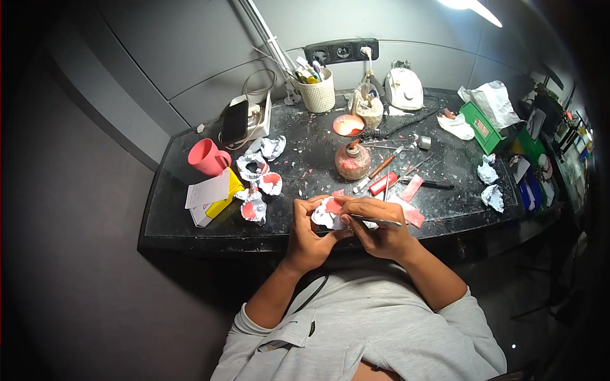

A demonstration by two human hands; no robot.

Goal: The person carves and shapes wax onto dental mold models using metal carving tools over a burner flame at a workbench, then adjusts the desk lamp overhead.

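Observation:
Above the table's front edge, my left hand (307, 240) is closed around a white plaster dental cast (325, 218) with pink wax on it. My right hand (382, 233) grips a slim metal carving tool (385, 222), its shaft lying across the fingers. The right fingertips meet the cast, so the tool's working tip is hidden. Just beyond the hands stands a round glass spirit lamp (353, 162). A small pan of pink wax (349, 125) is behind it. Pink wax strips (412, 188) lie beside my right hand.
Several plaster casts (253, 209) are left of my hands. A pink mug (208, 157) stands near a yellow-and-white box (219, 203). Hand tools (386, 163) and a red cylinder (382, 183) lie at centre right. A green box (481, 129) and more plaster pieces (492, 198) sit right.

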